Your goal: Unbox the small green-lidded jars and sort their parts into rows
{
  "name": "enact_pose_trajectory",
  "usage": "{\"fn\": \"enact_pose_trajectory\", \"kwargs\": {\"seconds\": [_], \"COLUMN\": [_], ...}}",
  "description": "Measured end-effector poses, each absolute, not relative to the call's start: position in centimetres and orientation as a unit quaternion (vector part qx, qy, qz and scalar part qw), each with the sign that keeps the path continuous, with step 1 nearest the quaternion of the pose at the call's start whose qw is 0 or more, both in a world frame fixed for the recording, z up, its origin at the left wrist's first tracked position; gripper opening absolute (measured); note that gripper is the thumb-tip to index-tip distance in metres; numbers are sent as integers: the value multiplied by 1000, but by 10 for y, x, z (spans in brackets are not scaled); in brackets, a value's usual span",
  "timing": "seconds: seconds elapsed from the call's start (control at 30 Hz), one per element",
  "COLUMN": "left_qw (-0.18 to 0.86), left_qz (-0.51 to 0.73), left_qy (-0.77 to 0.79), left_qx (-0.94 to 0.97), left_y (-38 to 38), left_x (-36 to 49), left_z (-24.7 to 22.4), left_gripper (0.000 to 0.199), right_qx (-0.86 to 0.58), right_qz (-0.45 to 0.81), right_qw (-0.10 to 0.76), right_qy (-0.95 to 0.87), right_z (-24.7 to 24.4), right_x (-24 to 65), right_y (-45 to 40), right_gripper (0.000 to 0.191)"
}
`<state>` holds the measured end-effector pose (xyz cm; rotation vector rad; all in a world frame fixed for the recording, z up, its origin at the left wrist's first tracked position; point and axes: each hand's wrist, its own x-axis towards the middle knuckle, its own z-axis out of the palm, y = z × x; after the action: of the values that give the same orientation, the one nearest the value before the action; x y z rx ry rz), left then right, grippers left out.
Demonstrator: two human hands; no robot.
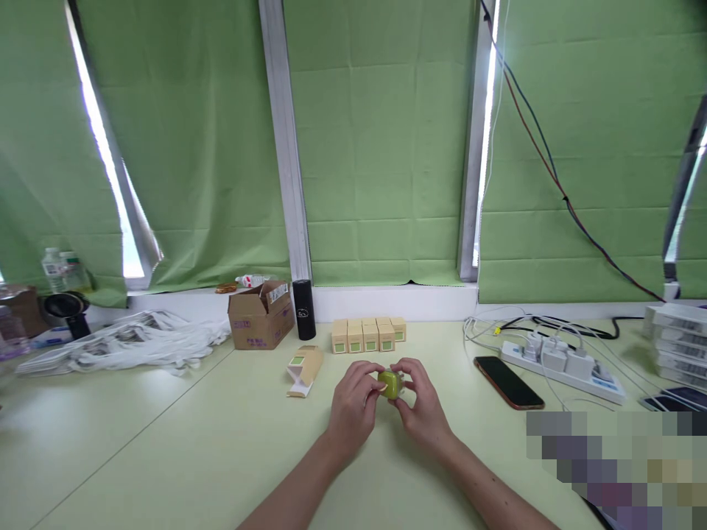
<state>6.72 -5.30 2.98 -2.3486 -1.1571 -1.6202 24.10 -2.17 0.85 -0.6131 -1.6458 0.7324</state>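
Note:
A small green rounded object (389, 384) is held between my two hands above the pale table. My left hand (356, 401) pinches its left side with thumb and fingers. On its right side, the fingers of my right hand (420, 401) grip its edge, where something clear or pale shows. To the left of my hands lies an opened small kraft box (305, 370) with a flap out. Several small closed kraft boxes (363, 336) with green labels stand in a group beyond my hands.
Behind stand a brown carton (261, 324) and a black cylinder (303, 310). White straps (143, 338) are piled at the left. Rightward are a phone (509, 382), a power strip (563, 366) with cables, and stacked clear cases (679, 342). The lower right corner is pixelated.

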Motion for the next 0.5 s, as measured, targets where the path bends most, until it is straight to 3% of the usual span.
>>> {"fn": "enact_pose_trajectory", "kwargs": {"seconds": [0.27,0.5], "left_qw": [29,-83], "left_qz": [-519,-614], "left_qy": [-392,-413], "left_qx": [-759,-668], "left_y": [-53,-51], "left_x": [66,67], "left_z": [29,30], "left_gripper": [21,12], "right_qx": [-271,-291], "right_qz": [275,284], "right_qw": [582,586], "right_qy": [-716,-701], "right_z": [8,7], "right_x": [244,248], "right_y": [-17,-9], "right_gripper": [44,43]}}
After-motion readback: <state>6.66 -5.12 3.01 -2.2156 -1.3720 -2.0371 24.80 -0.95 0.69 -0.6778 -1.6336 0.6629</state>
